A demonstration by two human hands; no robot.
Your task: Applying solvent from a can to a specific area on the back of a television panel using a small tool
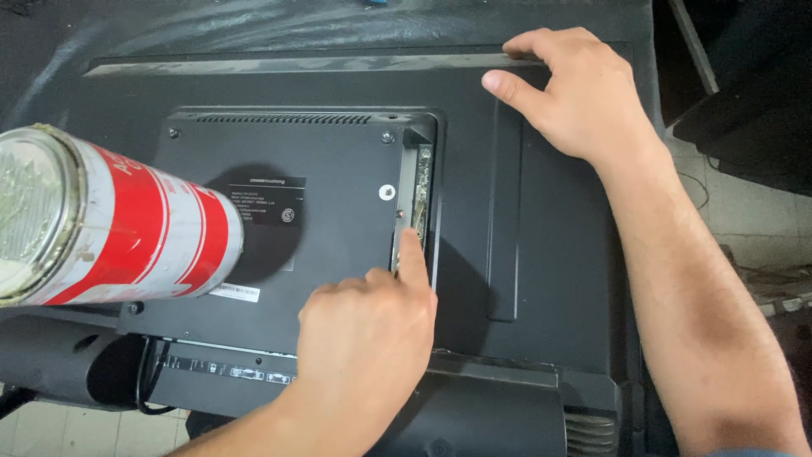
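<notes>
A black monitor (550,237) lies face down with its back towards me. Its raised rear cover (321,161) has a gap along the right side where a strip of circuit board (421,182) shows. My left hand (364,338) comes in from below, its fingers curled and the index finger stretched out, the tip touching the metal edge at that gap. My right hand (579,97) rests at the monitor's far edge, fingers over the rim and thumb lying on the back. Neither hand holds a tool.
A red and white tin can (110,224) with an open, grimy top stands on the cover's left part. A silver screw (386,193) sits near the gap. The stand's base (499,415) and a row of ports (228,371) lie below. Tiled floor (753,211) shows at right.
</notes>
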